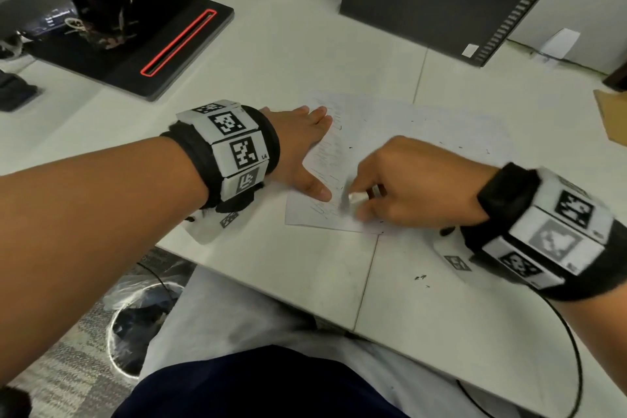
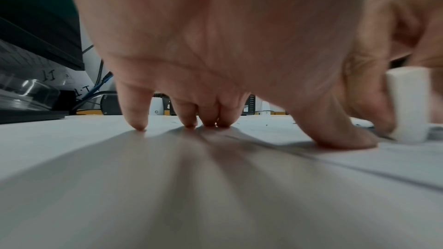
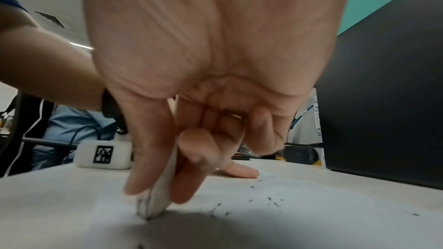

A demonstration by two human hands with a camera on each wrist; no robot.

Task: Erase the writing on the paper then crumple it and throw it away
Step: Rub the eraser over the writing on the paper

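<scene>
Left hand [image 1: 298, 142]: fingers straight, pressing the paper's near-left edge to the desk [image 1: 305, 54]. Paper [image 1: 417, 132]: flat single sheet, likely light, limp, easily torn or buckled, so best pinned beside the rubbing, later gathered from its edges. Right hand [image 1: 410, 187]: pinching a white eraser [image 1: 356, 198] against the faint writing.

From my station the head view is evenly lit from overhead, though the right hand [image 1: 407, 187] smears with motion blur. Both wrist views bend hard at the edges. Fingers of the left hand [image 2: 215, 44] cast long soft shadows toward the lens across the white desk surface [image 2: 167, 196]; backgrounds stay dim and unfocused.
</scene>
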